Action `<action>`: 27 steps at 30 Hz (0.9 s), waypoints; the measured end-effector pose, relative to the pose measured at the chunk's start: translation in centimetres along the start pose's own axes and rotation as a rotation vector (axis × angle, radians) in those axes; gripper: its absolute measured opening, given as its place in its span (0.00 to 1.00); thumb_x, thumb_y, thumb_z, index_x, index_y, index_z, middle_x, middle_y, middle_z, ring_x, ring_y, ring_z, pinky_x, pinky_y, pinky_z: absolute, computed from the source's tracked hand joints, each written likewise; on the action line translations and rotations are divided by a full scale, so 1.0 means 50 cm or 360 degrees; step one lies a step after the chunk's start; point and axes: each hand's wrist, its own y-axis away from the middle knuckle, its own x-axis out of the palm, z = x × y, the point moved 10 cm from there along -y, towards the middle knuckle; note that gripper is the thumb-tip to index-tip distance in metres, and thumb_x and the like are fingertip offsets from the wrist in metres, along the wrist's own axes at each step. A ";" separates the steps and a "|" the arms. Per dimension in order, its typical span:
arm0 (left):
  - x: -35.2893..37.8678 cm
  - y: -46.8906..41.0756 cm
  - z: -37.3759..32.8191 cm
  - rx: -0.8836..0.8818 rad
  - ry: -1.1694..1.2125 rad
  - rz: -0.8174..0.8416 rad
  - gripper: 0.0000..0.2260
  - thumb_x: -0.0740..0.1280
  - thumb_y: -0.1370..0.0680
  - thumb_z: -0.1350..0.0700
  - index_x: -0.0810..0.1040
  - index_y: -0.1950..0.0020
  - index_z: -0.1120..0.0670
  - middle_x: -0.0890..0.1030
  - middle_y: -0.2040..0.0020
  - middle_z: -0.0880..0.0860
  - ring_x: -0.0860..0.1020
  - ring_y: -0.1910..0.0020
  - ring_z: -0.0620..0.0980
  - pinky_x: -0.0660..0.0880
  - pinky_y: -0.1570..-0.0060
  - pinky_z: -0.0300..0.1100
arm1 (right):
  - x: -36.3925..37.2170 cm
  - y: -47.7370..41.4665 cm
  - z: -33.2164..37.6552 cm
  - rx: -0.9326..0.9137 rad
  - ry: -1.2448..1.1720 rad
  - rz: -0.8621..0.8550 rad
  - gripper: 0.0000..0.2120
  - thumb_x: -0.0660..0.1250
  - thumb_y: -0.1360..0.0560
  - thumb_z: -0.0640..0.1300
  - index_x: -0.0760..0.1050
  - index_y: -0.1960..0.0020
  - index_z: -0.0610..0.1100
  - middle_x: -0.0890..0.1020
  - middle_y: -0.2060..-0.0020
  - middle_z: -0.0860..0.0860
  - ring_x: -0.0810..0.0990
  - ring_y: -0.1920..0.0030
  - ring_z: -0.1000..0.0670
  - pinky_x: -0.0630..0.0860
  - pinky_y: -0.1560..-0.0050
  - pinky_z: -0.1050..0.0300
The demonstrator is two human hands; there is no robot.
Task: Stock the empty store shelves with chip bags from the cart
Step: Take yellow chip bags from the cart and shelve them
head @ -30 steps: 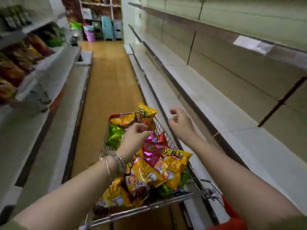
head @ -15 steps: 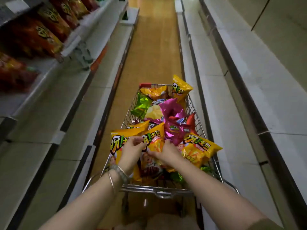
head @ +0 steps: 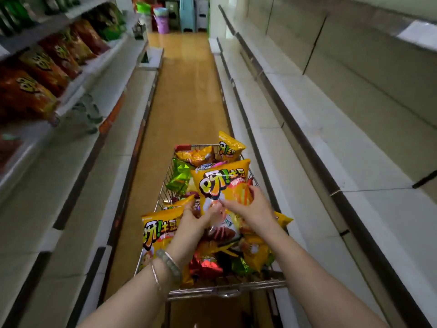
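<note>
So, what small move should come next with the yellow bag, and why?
Probably swing the bag right onto the bare shelf: the left hand and right hand grip it, raised over the cart.

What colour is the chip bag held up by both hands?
The chip bag is orange-yellow with bold black-outlined lettering; head view.

Glossy wooden floor (head: 186, 91), stacked plastic stools (head: 187, 14) beyond

cart (head: 165, 195): mid-aisle | bags (head: 182, 176): inside | shelves (head: 307, 95): right
</note>
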 end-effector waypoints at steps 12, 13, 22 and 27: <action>0.024 -0.034 -0.015 0.0068 0.0202 0.0211 0.41 0.78 0.39 0.40 0.69 0.31 0.54 0.82 0.43 0.51 0.82 0.48 0.48 0.78 0.57 0.39 | -0.084 0.035 -0.150 0.0350 -0.0570 -0.0336 0.23 0.70 0.29 0.56 0.74 0.46 0.39 0.82 0.52 0.44 0.82 0.54 0.49 0.80 0.52 0.50; 0.020 -0.032 -0.012 0.0065 0.0203 0.0194 0.42 0.78 0.41 0.39 0.69 0.31 0.53 0.82 0.43 0.51 0.82 0.48 0.48 0.77 0.57 0.39 | -0.085 0.031 -0.177 0.0419 -0.0572 -0.0373 0.21 0.72 0.31 0.54 0.75 0.51 0.37 0.83 0.56 0.44 0.83 0.56 0.47 0.80 0.53 0.48; -0.026 -0.016 0.010 0.0084 0.0206 0.0182 0.40 0.79 0.42 0.42 0.70 0.33 0.51 0.83 0.44 0.53 0.82 0.46 0.55 0.75 0.41 0.57 | 0.030 0.018 -0.272 0.0957 -0.0519 -0.0150 0.50 0.79 0.41 0.57 0.61 0.29 0.39 0.72 0.35 0.42 0.74 0.37 0.41 0.71 0.36 0.46; -0.067 -0.012 0.035 0.0028 0.0163 0.0089 0.51 0.81 0.45 0.39 0.61 0.27 0.46 0.80 0.39 0.52 0.80 0.43 0.55 0.74 0.40 0.57 | 0.052 0.011 -0.301 0.1114 -0.0330 -0.0286 0.58 0.78 0.36 0.54 0.39 0.26 0.37 0.68 0.33 0.39 0.72 0.37 0.40 0.70 0.40 0.49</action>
